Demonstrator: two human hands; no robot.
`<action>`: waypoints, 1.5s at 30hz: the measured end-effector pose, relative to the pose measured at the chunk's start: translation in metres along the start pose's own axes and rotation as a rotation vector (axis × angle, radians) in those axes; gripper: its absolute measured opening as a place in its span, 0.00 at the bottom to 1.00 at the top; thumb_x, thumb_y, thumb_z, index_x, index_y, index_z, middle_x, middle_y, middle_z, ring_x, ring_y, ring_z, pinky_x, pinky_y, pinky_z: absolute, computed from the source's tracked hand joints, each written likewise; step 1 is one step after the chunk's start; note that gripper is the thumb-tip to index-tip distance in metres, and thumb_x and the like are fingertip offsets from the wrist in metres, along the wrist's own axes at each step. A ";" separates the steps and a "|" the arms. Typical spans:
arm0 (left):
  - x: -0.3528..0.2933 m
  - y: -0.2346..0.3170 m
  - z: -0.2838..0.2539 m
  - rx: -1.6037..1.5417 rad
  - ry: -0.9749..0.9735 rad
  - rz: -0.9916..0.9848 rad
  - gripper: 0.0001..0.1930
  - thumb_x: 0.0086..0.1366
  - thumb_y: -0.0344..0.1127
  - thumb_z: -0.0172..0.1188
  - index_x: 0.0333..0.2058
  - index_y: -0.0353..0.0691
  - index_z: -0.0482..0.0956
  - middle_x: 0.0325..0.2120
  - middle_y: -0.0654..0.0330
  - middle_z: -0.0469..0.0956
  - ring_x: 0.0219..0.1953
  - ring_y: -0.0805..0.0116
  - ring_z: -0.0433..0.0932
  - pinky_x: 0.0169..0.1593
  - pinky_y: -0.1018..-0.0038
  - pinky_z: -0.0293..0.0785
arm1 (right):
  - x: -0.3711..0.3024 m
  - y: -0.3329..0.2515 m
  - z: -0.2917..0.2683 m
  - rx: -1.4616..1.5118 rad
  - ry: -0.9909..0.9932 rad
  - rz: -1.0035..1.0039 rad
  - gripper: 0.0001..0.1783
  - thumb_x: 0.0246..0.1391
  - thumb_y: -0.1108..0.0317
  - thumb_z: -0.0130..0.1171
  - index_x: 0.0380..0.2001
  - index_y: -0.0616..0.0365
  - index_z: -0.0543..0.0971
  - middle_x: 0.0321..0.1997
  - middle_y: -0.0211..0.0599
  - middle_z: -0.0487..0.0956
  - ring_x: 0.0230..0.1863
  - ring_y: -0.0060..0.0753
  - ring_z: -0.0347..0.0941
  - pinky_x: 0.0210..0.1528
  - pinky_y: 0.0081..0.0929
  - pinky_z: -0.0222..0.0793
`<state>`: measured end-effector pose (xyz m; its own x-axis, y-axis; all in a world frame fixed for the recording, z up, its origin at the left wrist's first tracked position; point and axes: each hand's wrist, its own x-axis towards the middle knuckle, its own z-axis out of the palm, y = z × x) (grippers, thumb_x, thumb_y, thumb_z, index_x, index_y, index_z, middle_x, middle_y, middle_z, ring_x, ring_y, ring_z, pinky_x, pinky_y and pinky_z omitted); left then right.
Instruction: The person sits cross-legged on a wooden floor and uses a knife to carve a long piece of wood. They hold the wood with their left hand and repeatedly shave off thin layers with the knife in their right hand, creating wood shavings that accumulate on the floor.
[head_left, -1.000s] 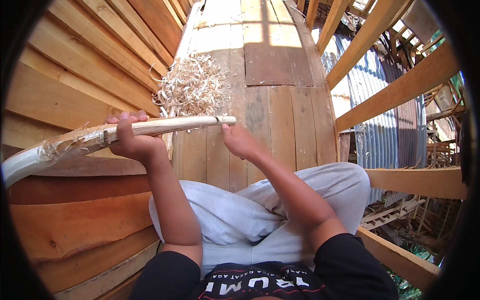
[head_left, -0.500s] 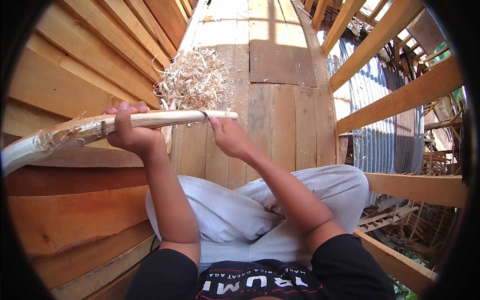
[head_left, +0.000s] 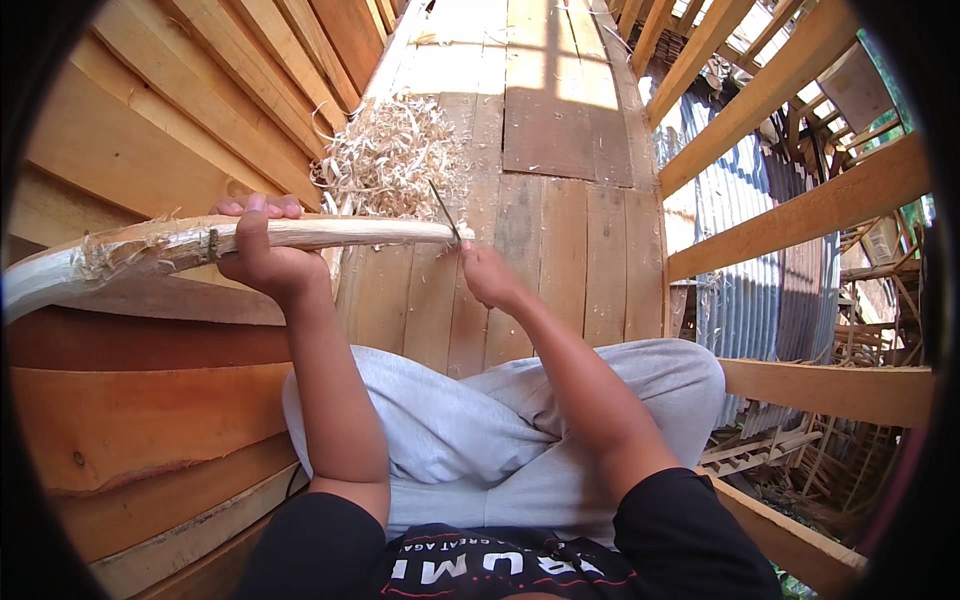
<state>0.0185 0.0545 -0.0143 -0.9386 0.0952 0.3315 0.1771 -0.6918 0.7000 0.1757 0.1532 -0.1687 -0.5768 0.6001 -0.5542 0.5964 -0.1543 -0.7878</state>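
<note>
A long, curved wooden pole [head_left: 350,232], pale and partly peeled, reaches in from the left edge across the middle. My left hand [head_left: 275,252] is wrapped around it, beside a dark band and a patch of rough, shaggy fibre. At the pole's right tip, my right hand [head_left: 488,276] is closed on a knife; the handle is hidden in the fist. Its thin dark blade [head_left: 442,206] sticks out away from me and crosses the pole close to the tip, where a pale curl of wood shows.
A heap of wood shavings [head_left: 390,155] lies on the plank floor [head_left: 565,270] just beyond the pole. Stacked boards [head_left: 150,420] line the left side. Wooden rails [head_left: 800,210] run along the right, with corrugated metal sheets [head_left: 740,300] beyond. My crossed legs [head_left: 520,430] are below the pole.
My right hand has slid the knife rightward along the pole to its tip, and more of the blade now shows. The left hand keeps its grip in nearly the same place.
</note>
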 end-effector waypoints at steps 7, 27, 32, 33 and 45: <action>0.001 0.002 -0.001 0.041 0.038 0.028 0.11 0.49 0.25 0.56 0.31 0.41 0.65 0.21 0.63 0.65 0.20 0.74 0.67 0.26 0.73 0.71 | -0.037 -0.039 0.023 -0.199 0.173 -0.399 0.23 0.67 0.59 0.37 0.34 0.71 0.73 0.34 0.67 0.77 0.40 0.69 0.73 0.44 0.54 0.67; 0.003 0.003 0.004 0.094 0.028 0.028 0.11 0.50 0.28 0.58 0.29 0.43 0.65 0.18 0.64 0.64 0.20 0.72 0.65 0.27 0.72 0.69 | -0.023 -0.022 0.022 -0.246 0.211 -0.372 0.28 0.69 0.54 0.35 0.29 0.70 0.71 0.24 0.57 0.75 0.28 0.61 0.72 0.36 0.47 0.68; -0.001 -0.001 0.008 0.006 -0.016 -0.002 0.12 0.49 0.24 0.58 0.31 0.41 0.66 0.21 0.63 0.66 0.19 0.74 0.67 0.25 0.73 0.70 | 0.015 0.032 0.019 -0.186 0.206 -0.286 0.28 0.68 0.55 0.36 0.32 0.72 0.73 0.26 0.61 0.77 0.31 0.65 0.74 0.37 0.50 0.69; 0.001 -0.001 0.006 0.023 -0.015 0.008 0.11 0.49 0.25 0.58 0.31 0.42 0.66 0.21 0.63 0.66 0.20 0.74 0.67 0.25 0.74 0.70 | 0.017 0.025 0.016 -0.178 0.207 -0.145 0.27 0.68 0.55 0.37 0.32 0.72 0.74 0.27 0.63 0.77 0.33 0.67 0.75 0.39 0.52 0.69; 0.002 -0.002 0.002 -0.004 -0.050 -0.008 0.12 0.49 0.24 0.59 0.30 0.39 0.65 0.23 0.62 0.66 0.20 0.71 0.68 0.25 0.72 0.70 | -0.001 0.017 0.030 -0.208 0.419 -0.137 0.26 0.68 0.56 0.38 0.31 0.69 0.74 0.30 0.62 0.77 0.33 0.65 0.73 0.39 0.50 0.69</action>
<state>0.0167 0.0576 -0.0138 -0.9241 0.1357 0.3572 0.1688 -0.6938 0.7001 0.1699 0.1262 -0.1896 -0.4089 0.8747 -0.2601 0.6545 0.0825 -0.7516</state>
